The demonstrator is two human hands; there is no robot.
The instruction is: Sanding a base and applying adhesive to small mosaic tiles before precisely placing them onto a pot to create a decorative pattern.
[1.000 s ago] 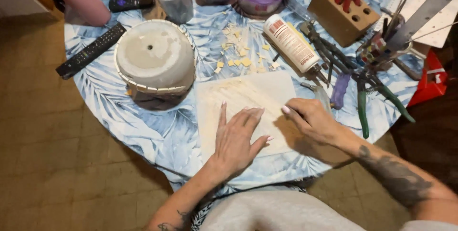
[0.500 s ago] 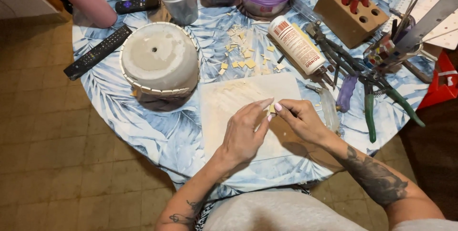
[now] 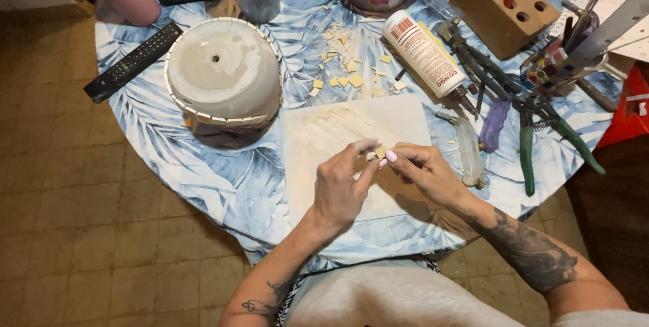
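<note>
I have both hands together at the middle of the frame, over the white board (image 3: 351, 131) that lies on the leaf-print table (image 3: 203, 171). My left hand (image 3: 341, 188) and right hand (image 3: 422, 171) meet at a small tan tile (image 3: 380, 152), pinched between the fingertips of both; the other fingers curl loosely. To do this step well, I judge the grip should stay light and on the tile's edges, so its faces stay free and it does not slip or snap, and the hands should keep low over the board so a dropped piece lands there. The tile is too small for me to tell a long axis surely; it looks about square, tilted with one corner toward the top of the frame. Just right of the hands lies a clear tube (image 3: 468, 151), then green-handled pliers (image 3: 527, 158). Above the board are loose tile chips (image 3: 348, 73) and a glue bottle (image 3: 422, 53), its nozzle pointing toward the lower right. To the upper left an upturned pot (image 3: 223, 73) rests, tiles ringing its rim, and beyond it a remote (image 3: 132, 63).
</note>
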